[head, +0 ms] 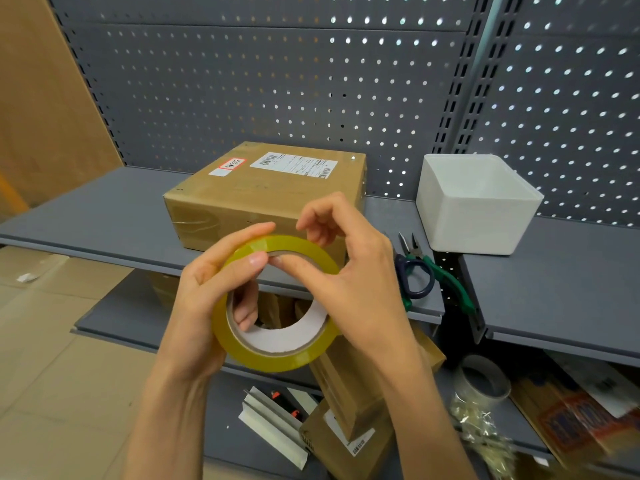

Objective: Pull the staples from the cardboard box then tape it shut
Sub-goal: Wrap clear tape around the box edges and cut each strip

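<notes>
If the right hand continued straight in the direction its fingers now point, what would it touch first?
The right hand points left and slightly forward, fingers already picking at the tape roll. Going on, it would probably meet the left hand, whose thumb lies on the roll's top, though depth is unclear.

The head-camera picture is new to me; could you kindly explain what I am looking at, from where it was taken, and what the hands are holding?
There is no machine here: a person wears a wide-angle camera on the head, looking forward and down at their own bare hands. The left hand grips a roll of yellowish packing tape, with fingers through its core. The right hand pinches at the roll's top edge, probably feeling for the loose end. Behind them, on a grey shelf, sits a closed cardboard box with shipping labels. To its right lie green-handled pliers, blue-handled scissors and a white plastic bin. A perforated metal panel forms the back wall.
</notes>
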